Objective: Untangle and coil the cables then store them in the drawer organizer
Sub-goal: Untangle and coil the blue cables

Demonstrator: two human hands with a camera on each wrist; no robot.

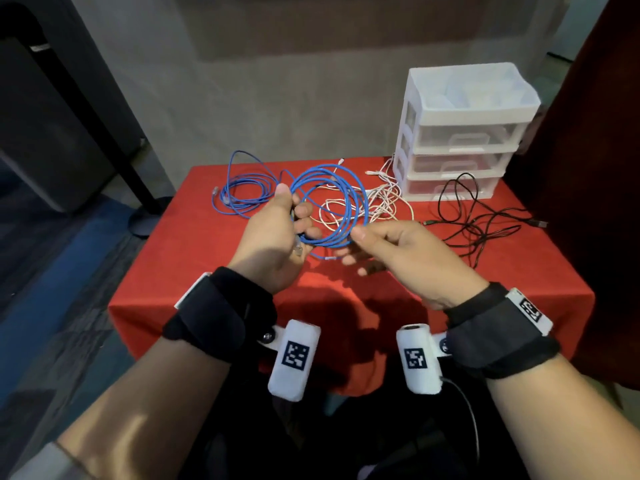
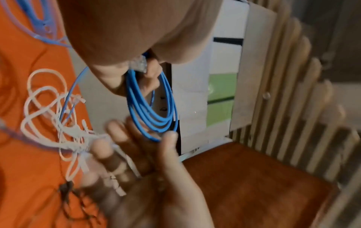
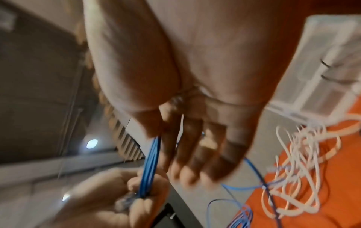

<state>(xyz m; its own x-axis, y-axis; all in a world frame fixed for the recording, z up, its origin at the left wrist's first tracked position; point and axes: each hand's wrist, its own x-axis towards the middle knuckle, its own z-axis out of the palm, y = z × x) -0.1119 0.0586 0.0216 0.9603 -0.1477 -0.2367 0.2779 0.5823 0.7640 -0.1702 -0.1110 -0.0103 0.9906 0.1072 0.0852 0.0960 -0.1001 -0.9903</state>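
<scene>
A blue network cable point(image 1: 329, 242) is gathered into a round coil held above the red table point(image 1: 207, 271). My left hand point(image 1: 277, 230) grips the coil's left side, with a clear plug point(image 1: 297, 250) sticking out below its fingers. In the left wrist view the coil point(image 2: 156, 123) hangs from the left hand point(image 2: 126, 38). My right hand point(image 1: 388, 244) pinches the coil's lower right edge between thumb and index finger. In the right wrist view the blue strands point(image 3: 150, 162) run from the right hand point(image 3: 195, 138) to the left hand point(image 3: 109, 200). A loose tail trails to the table.
A second blue cable point(image 1: 242, 202) lies looped at the table's back left. A tangled white cable point(image 1: 381, 195) sits behind the coil, and a black cable point(image 1: 485, 223) sprawls at the right. The white three-drawer organizer point(image 1: 464, 133) stands at the back right, drawers closed.
</scene>
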